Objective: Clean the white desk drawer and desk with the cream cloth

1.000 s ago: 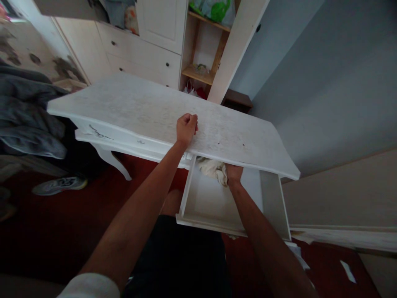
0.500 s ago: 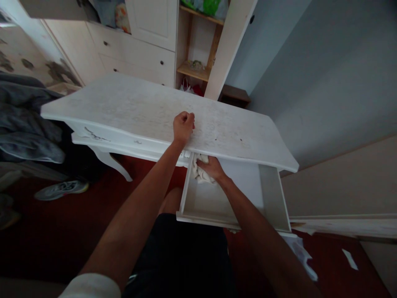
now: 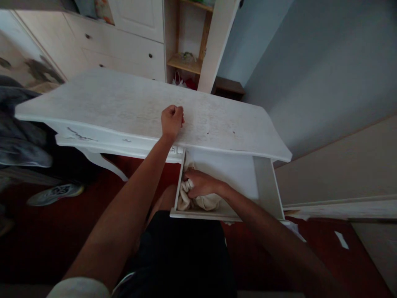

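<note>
My right hand [image 3: 201, 183] is inside the pulled-out drawer [image 3: 268, 182], its fingers closed on a cream cloth [image 3: 208, 202]. The cloth is bunched against the drawer's left wall and front corner; part of it lies under my hand. My left hand [image 3: 172, 120] rests as a loose fist on the worn white top of the desk [image 3: 124, 99]. Nothing shows in that fist, though the inside of its fingers is turned away from me.
A white cabinet [image 3: 130, 45] with an open door [image 3: 221, 45] stands behind the desk. Grey clothing [image 3: 21, 136] hangs at the left, above a shoe [image 3: 56, 193] on the red floor. A grey wall [image 3: 325, 82] rises at the right.
My right hand has moved the cloth from the back left of the drawer toward its front left corner. My left hand stays in a fist on the desk. The view has shifted slightly.
</note>
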A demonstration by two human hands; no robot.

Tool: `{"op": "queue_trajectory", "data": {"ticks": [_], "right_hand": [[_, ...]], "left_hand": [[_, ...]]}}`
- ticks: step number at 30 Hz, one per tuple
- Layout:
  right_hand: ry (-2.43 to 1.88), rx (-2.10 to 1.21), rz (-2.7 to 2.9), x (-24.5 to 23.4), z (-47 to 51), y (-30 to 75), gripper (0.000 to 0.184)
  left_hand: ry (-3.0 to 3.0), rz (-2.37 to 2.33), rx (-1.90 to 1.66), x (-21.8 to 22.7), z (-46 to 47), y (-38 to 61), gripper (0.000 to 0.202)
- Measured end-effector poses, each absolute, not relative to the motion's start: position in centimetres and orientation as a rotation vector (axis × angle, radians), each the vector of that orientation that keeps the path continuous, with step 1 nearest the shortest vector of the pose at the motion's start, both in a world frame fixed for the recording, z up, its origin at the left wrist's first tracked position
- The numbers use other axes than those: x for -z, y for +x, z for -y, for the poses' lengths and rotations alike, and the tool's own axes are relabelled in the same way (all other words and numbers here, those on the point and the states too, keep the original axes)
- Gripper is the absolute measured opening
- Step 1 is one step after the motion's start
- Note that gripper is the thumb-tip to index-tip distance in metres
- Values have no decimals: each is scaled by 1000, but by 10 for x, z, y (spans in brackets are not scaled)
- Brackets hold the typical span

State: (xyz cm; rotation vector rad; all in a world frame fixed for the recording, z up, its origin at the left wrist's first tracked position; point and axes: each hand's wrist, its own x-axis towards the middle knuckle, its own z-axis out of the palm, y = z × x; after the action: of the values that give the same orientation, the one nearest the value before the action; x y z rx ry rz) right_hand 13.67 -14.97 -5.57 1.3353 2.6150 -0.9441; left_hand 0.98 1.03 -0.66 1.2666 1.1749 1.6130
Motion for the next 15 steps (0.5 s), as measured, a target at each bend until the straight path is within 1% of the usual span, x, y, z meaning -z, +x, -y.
{"op": "queue_trajectory", "data": {"ticks": [3,6,9,12,15], "right_hand": [[1247,834,-2562,45,159,136,47],[1188,852,-2504,37,172,151,46],[1300,975,-2388,34,188,180,50],[1410,1136,-2258,32,199,220,60],[1513,1105,-2127,30,210,263,61]], "left_hand": [[1243,-1163,-1614,5,-9,9,35],[1226,-1151,-1611,2,-7,9,35],[1196,-1149,-1601,-2,-6,10,36],[1154,-1175,-1609,-2,-6,10,36],[1203,-1194,-1618,1,-7,10,36]]}}
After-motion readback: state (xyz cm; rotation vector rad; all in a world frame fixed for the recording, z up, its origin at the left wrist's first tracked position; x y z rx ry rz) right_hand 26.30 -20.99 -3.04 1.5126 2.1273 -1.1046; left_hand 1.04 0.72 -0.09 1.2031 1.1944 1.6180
